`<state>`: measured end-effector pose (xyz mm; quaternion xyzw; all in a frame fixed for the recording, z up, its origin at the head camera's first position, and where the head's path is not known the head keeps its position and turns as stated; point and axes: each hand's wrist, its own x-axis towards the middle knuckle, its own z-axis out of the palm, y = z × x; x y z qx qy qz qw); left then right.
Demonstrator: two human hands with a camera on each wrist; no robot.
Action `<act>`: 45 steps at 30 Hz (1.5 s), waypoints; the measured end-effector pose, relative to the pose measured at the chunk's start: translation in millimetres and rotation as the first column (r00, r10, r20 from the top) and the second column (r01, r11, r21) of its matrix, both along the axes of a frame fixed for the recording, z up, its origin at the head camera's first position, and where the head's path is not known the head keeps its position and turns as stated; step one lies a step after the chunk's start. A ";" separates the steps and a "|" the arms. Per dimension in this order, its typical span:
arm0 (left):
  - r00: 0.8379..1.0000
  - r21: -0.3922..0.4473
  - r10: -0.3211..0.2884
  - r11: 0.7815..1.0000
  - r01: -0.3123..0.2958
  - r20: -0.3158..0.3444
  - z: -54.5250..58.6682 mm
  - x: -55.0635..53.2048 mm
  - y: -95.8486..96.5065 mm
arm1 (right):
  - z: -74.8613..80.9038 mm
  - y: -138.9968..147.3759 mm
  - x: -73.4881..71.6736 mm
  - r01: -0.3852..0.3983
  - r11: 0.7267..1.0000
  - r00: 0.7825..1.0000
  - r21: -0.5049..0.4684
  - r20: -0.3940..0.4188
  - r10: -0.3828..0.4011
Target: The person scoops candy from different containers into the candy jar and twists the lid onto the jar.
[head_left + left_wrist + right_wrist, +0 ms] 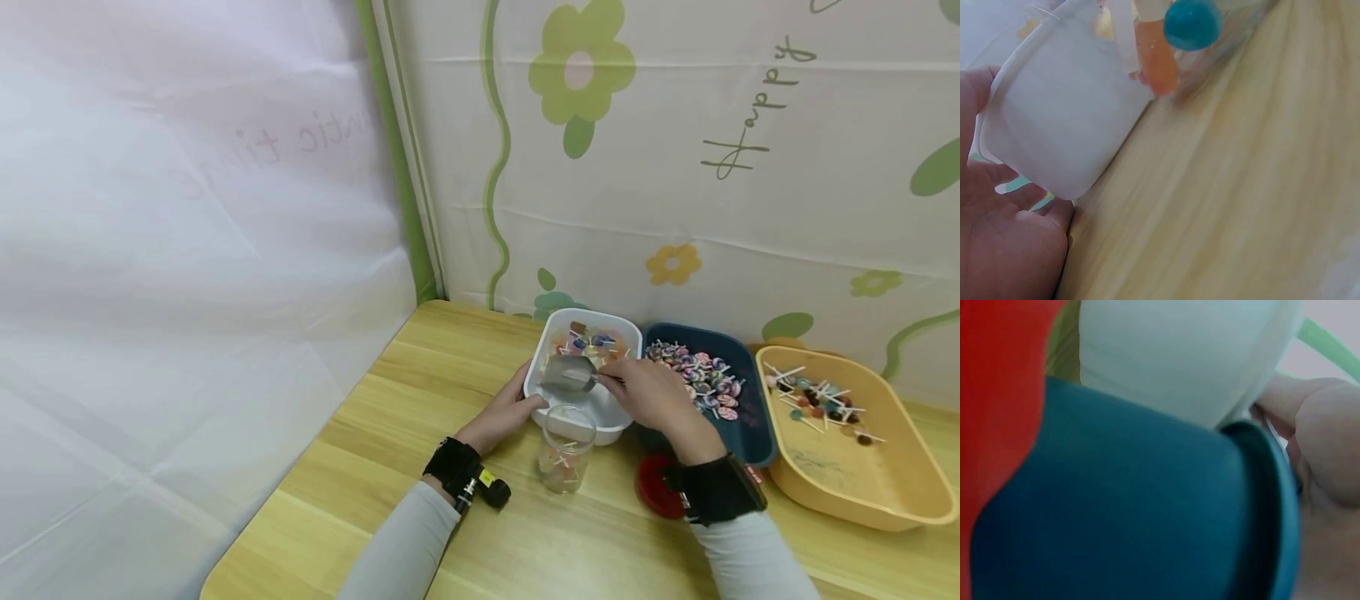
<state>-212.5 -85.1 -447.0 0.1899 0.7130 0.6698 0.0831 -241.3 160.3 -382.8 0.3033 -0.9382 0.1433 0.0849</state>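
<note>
While left hand [507, 415] grips white bin [615, 432], right hand [658, 400] holds metal scoop [568, 373], apparently inside bin.

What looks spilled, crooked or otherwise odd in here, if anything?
Nothing looks spilled: the clear jar stands upright, and the visible candies lie within it or the bins. The one oddity is faint lettering on the left curtain that appears mirrored.

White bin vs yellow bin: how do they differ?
The left hand grips the white bin; no hand touches the yellow bin. A scoop is over the white bin, none over the yellow bin. In the head view, the white bin is leftmost of three, the yellow bin rightmost. Both are open-topped, round-cornered and hold candies.
</note>
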 end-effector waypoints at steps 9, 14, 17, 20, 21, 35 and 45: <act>1.000 -0.037 0.019 0.999 -0.019 0.004 -14.4 -7.9 -0.1 | 0.1 19.6 -4.8 -0.156 0.974 0.969 -0.166 0.166 0.184; 0.999 -0.040 0.037 0.999 -0.036 0.016 -15.3 -7.6 0.4 | -4.8 28.3 -12.5 -0.200 0.937 0.938 -0.286 0.220 0.268; 0.999 -0.040 0.045 0.998 -0.044 0.023 -15.7 -7.7 1.3 | -5.4 34.7 -15.6 -0.197 0.917 0.915 -0.348 0.271 0.299; 0.999 -0.042 0.049 0.998 -0.048 0.020 -15.3 -7.5 2.2 | -1.7 41.5 -15.4 -0.172 0.904 0.904 -0.391 0.301 0.303; 0.999 -0.045 0.052 0.998 -0.051 0.017 -14.8 -7.3 2.4 | 1.2 43.8 -14.4 -0.167 0.898 0.902 -0.406 0.304 0.306; 0.998 -0.043 0.054 0.998 -0.052 0.042 -14.9 -4.7 1.4 | 68.6 64.1 28.8 -0.124 0.859 0.941 -0.496 0.216 0.260; 0.999 -0.036 0.031 0.999 -0.031 0.017 -15.6 -7.4 0.6 | 101.6 83.9 61.8 -0.182 0.916 0.947 -0.358 0.186 0.260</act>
